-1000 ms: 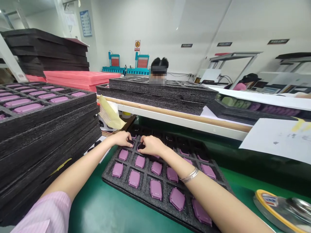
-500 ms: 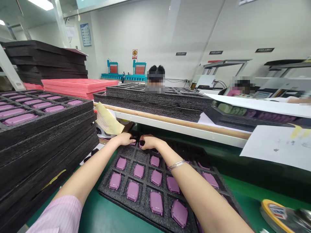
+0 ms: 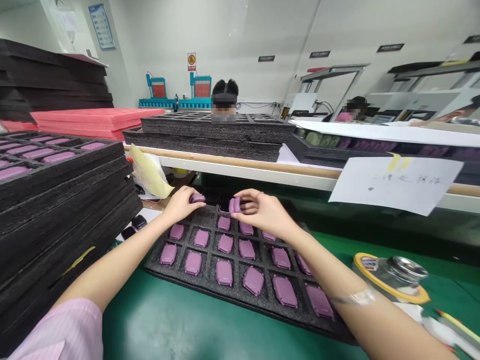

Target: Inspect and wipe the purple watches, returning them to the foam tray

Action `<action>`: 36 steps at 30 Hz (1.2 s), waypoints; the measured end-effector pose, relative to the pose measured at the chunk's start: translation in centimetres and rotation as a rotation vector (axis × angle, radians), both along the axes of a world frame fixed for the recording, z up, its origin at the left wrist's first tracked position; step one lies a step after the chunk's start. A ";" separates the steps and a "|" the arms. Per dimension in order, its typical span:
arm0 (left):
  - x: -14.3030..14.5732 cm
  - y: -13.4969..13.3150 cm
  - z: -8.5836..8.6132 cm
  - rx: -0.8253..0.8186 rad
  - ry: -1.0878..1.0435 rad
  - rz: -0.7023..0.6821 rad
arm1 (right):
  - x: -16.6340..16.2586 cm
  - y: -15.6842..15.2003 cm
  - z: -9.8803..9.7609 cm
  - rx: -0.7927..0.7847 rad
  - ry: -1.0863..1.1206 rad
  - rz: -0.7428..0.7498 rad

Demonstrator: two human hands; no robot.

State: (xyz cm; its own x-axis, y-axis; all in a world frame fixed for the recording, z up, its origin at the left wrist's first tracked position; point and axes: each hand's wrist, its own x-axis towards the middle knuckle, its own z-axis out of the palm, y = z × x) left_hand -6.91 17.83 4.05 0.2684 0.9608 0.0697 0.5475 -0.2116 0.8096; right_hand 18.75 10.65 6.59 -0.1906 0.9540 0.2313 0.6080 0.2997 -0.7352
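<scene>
A black foam tray (image 3: 210,282) lies on the green mat in front of me, its pockets filled with several purple oval parts (image 3: 224,272). At the tray's far left corner my left hand (image 3: 180,204) is closed on one purple part (image 3: 196,198), held just above the foam. A little to the right, my right hand (image 3: 262,211) pinches another purple part (image 3: 234,204) on edge, above the far row. The two hands are a short gap apart.
A tall stack of black foam trays (image 3: 63,200) with purple parts on top stands at my left. A shelf (image 3: 240,167) with more foam trays and a paper note (image 3: 393,182) runs across behind. A round metal container (image 3: 393,277) sits at the right. Other people sit beyond the shelf.
Both hands have lifted off the tray's far pockets, each now holding a purple part clear of the foam. The right hand moved right. The view shifted right.
</scene>
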 end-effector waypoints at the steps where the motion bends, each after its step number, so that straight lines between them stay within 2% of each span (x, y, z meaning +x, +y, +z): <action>1: 0.8 -1.6 0.3 -0.022 -0.098 0.010 | 0.8 -1.8 0.4 0.025 0.050 -0.020; 3: 2.6 -4.8 1.0 -0.120 -0.288 -0.006 | 1.9 -5.4 1.1 0.094 0.150 -0.064; 5: 4.6 -7.9 1.7 -0.274 -0.468 -0.068 | 2.3 -8.5 1.3 0.230 0.275 -0.101; 7: 6.6 -10.3 2.2 -0.449 -0.621 -0.129 | 2.1 -10.7 1.2 0.377 0.282 -0.124; 11: 9.2 -12.8 2.1 -0.688 -0.811 -0.173 | 1.7 -12.8 0.3 0.575 0.006 -0.133; 15: 9.6 -13.6 1.4 -0.874 -0.910 -0.289 | 1.7 -12.7 -0.3 0.594 -0.185 -0.059; 17: 9.4 -13.8 1.1 -0.898 -0.922 -0.339 | 1.5 -12.3 -0.6 0.533 -0.205 -0.017; 21: 9.3 -14.2 0.8 -0.814 -0.860 -0.323 | 0.7 -11.7 -1.4 0.403 -0.191 0.041; 24: 9.3 -14.6 1.4 -0.808 -0.847 -0.356 | 0.3 -11.3 -1.9 0.410 -0.121 0.090; 27: 8.9 -14.9 2.4 -0.948 -0.899 -0.451 | 0.4 -11.3 -1.7 0.399 0.022 0.130; 29: 8.6 -15.1 3.0 -0.978 -0.923 -0.509 | 0.5 -11.4 -1.4 0.385 0.104 0.149; 33: 8.4 -15.6 3.4 -0.865 -0.917 -0.486 | 0.7 -11.7 -0.8 0.412 0.146 0.182; 36: 8.4 -15.8 3.4 -0.844 -0.911 -0.450 | 0.6 -11.6 -0.9 0.452 0.139 0.188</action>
State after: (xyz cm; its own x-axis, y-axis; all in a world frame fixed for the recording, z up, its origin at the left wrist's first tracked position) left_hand 1.46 2.00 7.42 0.7495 0.6376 -0.1782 -0.2452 0.5173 0.8199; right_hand 19.39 -0.95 5.70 -0.2876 0.7046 0.6487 0.4182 0.7018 -0.5767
